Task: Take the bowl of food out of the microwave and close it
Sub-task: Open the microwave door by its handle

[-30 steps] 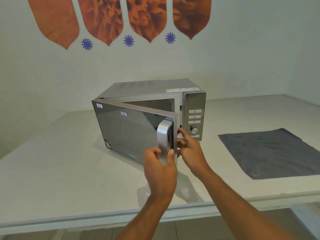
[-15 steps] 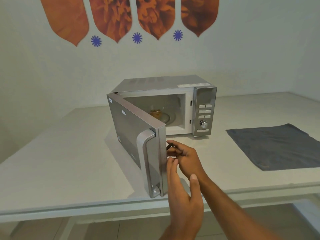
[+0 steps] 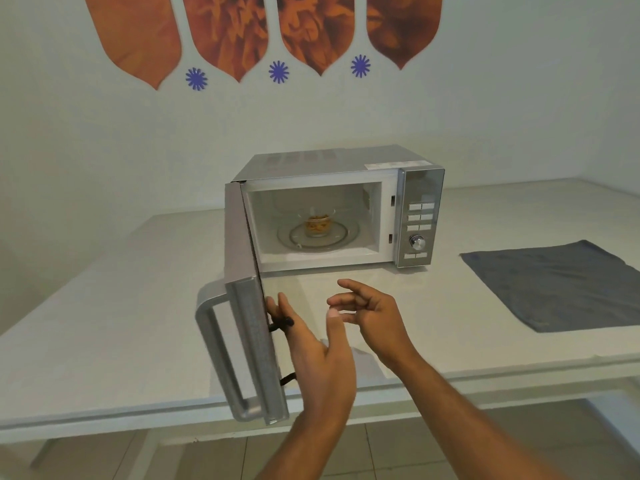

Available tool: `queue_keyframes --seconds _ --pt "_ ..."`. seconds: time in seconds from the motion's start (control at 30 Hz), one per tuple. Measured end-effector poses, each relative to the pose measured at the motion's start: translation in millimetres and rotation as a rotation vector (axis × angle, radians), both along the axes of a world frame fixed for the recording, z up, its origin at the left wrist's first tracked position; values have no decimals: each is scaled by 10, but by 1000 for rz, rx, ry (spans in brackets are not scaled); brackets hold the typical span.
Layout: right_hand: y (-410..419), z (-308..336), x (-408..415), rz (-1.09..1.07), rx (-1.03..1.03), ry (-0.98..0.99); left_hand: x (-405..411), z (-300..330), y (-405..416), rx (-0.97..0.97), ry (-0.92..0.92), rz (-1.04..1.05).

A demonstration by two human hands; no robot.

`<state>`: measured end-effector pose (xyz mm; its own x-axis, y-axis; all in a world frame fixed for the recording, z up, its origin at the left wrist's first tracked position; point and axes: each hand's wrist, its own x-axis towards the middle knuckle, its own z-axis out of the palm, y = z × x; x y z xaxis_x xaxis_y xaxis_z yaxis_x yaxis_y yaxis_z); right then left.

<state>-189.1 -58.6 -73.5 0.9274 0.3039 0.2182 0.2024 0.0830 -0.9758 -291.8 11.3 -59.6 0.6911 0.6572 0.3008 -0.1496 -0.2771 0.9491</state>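
A silver microwave (image 3: 419, 188) stands on the white counter with its door (image 3: 247, 299) swung wide open toward me, hinged on the left. Inside, a small clear bowl of orange-brown food (image 3: 317, 225) sits on the glass turntable. My left hand (image 3: 317, 358) is flat against the inner edge of the door, fingers straight, holding nothing. My right hand (image 3: 370, 315) hovers in front of the oven's opening, just above the counter, fingers spread and empty.
A dark grey cloth (image 3: 561, 284) lies flat on the counter (image 3: 104, 323) to the right of the microwave. The counter's front edge runs just below the door's corner. The wall behind carries orange leaf-shaped decals (image 3: 228, 32).
The door has swung from nearly shut to wide open, which revealed the bowl. My right hand has let go of the door's edge and opened; my left hand now rests against the door's inner side.
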Motion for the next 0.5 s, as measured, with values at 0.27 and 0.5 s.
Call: queue_keyframes --seconds 0.27,0.5 --pt "-14 -8 199 -29 2 5 259 29 409 -93 20 150" --pt "-27 22 491 -38 20 -8 509 143 449 -121 -15 129"
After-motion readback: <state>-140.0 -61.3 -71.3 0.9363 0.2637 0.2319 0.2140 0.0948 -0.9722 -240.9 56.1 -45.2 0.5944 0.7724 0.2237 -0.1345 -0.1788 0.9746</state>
